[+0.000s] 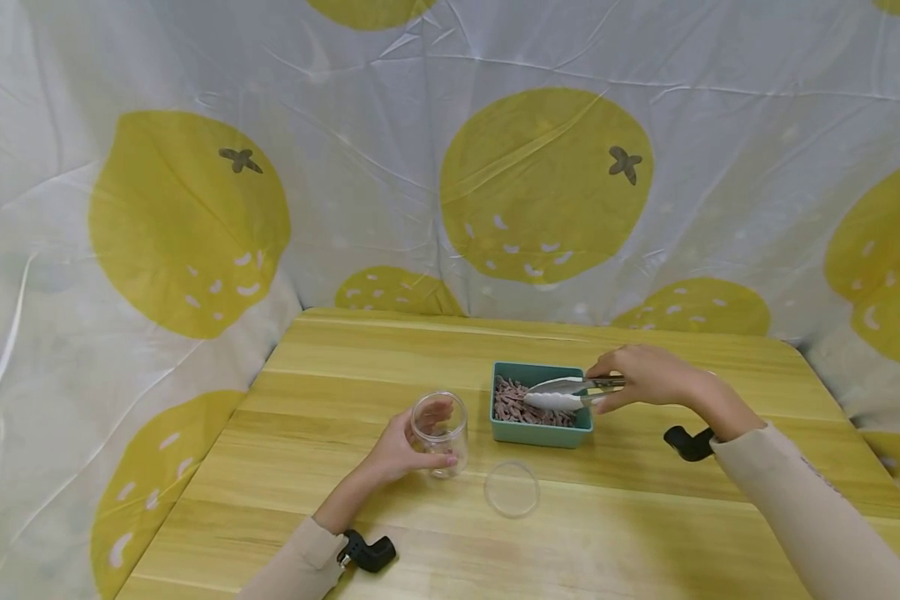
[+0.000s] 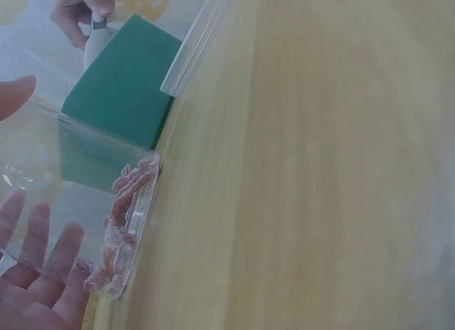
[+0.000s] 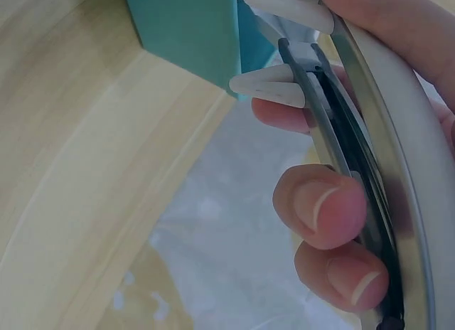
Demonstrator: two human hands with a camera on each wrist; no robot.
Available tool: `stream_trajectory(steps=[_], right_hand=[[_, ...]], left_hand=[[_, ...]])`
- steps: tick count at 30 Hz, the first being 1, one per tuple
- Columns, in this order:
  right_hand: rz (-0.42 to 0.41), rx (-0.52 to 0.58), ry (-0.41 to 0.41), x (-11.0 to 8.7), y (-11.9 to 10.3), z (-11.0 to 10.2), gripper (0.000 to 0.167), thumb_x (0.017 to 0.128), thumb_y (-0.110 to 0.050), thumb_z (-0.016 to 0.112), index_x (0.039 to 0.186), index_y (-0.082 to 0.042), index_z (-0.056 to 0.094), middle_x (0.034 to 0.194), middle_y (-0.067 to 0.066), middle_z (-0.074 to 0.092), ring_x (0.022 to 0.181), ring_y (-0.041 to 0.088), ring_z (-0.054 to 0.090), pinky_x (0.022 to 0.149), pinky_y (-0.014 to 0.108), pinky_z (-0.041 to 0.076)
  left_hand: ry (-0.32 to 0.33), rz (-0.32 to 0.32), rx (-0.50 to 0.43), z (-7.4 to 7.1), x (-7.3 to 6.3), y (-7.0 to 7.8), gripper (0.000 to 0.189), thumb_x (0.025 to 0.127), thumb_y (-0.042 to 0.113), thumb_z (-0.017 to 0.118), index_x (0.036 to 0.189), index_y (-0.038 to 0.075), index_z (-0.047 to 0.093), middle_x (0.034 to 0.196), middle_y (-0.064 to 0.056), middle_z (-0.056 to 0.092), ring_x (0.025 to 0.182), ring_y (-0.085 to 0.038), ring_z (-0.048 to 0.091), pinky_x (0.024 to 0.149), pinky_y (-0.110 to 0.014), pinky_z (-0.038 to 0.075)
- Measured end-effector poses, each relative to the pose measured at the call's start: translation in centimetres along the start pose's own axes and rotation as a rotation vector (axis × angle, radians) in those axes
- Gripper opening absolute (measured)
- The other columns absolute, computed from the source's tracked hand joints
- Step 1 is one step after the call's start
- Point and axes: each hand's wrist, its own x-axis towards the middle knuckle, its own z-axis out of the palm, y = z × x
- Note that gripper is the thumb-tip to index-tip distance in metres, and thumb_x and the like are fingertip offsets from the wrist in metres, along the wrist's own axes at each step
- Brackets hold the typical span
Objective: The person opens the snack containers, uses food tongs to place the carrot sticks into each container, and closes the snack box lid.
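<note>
My left hand (image 1: 396,452) grips a clear jar (image 1: 452,433) that stands upright on the table, thumb on the near side and fingers round the far side. In the left wrist view, several pinkish-brown strips (image 2: 121,230) lie at the jar's bottom. With my right hand (image 1: 648,377) I hold metal tongs (image 3: 387,166) with white tips. Those tips reach into a teal box (image 1: 536,434) filled with brownish shredded strips (image 1: 512,408). Whether the tongs have strips between their tips cannot be told.
A clear round lid (image 1: 512,489) lies flat on the wooden table (image 1: 390,350), in front of the box and right of the jar. A lemon-print curtain (image 1: 375,183) hangs behind and beside the table. Black wrist mounts (image 1: 375,553) sit on both forearms.
</note>
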Motion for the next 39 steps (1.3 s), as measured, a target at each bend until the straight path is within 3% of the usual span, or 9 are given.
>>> stream_trajectory(steps=[21,31,39], right_hand=[[0.000,0.023,0.039,-0.7,0.1,-1.7,0.068,0.085,-0.060,0.069,0.125,-0.005,0.069,0.124,0.014,0.067,0.113,0.036,0.063,0.092,0.055,0.051],[0.006,0.052,0.033,-0.5,-0.4,-2.8,0.062,0.087,-0.049,0.073,0.128,-0.003,0.066,0.126,0.016,0.066,0.114,0.037,0.062,0.092,0.054,0.052],[-0.008,0.026,0.043,-0.3,-1.1,-3.8,0.062,0.087,-0.052,0.072,0.128,-0.005,0.067,0.123,0.012,0.068,0.110,0.033,0.065,0.089,0.052,0.053]], left_hand=[[0.005,0.004,0.005,0.0,0.0,0.0,0.075,0.074,-0.001,0.086,0.140,0.001,0.051,0.139,-0.021,0.054,0.131,-0.041,0.047,0.111,-0.057,0.035],[0.004,0.008,0.013,0.0,0.1,0.1,0.076,0.074,-0.001,0.086,0.140,0.001,0.050,0.139,-0.021,0.055,0.131,-0.040,0.048,0.111,-0.056,0.036],[0.005,0.015,-0.007,0.0,0.1,0.1,0.077,0.073,-0.003,0.086,0.140,-0.003,0.049,0.139,-0.022,0.054,0.131,-0.041,0.048,0.111,-0.056,0.035]])
